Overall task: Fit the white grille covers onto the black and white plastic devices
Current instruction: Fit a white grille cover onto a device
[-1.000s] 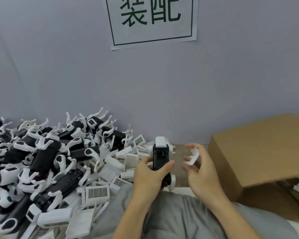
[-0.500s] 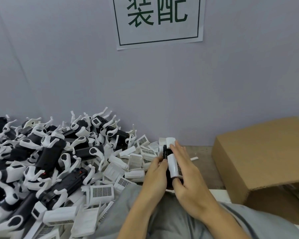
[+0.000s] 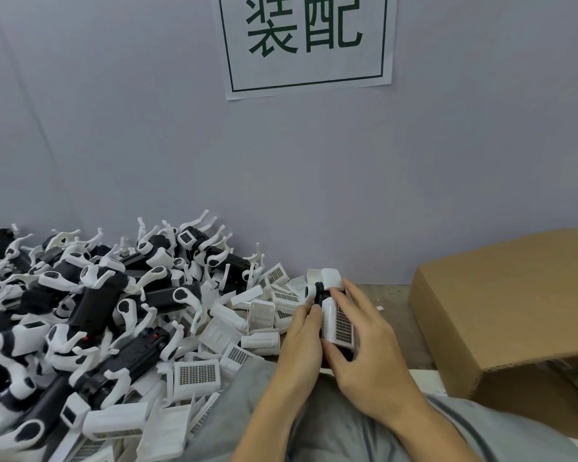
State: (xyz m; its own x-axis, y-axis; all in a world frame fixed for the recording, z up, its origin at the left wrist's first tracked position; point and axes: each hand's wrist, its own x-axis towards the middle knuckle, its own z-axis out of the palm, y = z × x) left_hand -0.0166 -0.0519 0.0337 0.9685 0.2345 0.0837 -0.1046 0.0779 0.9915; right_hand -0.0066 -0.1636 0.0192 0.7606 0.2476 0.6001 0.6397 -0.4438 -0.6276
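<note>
Nearest the camera, grey trousers [image 3: 274, 421] fill the bottom edge, and both forearms rise from them toward the middle of the view. The left hand [image 3: 302, 341] curls round the left side of a black and white device [image 3: 318, 291], its thumb lying against the device's body. The right hand [image 3: 364, 348] sits at 3 o'clock of it, thumb pressing the near end of a white grille cover [image 3: 339, 323] and fingers reaching over the cover's right edge, so the cover is pinched against the device; whether it is seated fully cannot be told. The device points away from the person, its white head at 12 o'clock.

At 9 o'clock of the hands, loose grille covers [image 3: 197, 376] lie scattered on the worktable [image 3: 391, 295], some grid-up, some overturned. Farther toward 10 o'clock a heap of black and white devices [image 3: 90, 301] is piled against the wall. At 3 o'clock stands a brown cardboard box [image 3: 508, 308], its flap hanging over the near side. At 12 o'clock, high on the grey wall [image 3: 147, 145], hangs a paper sign [image 3: 307, 45] with green characters.
</note>
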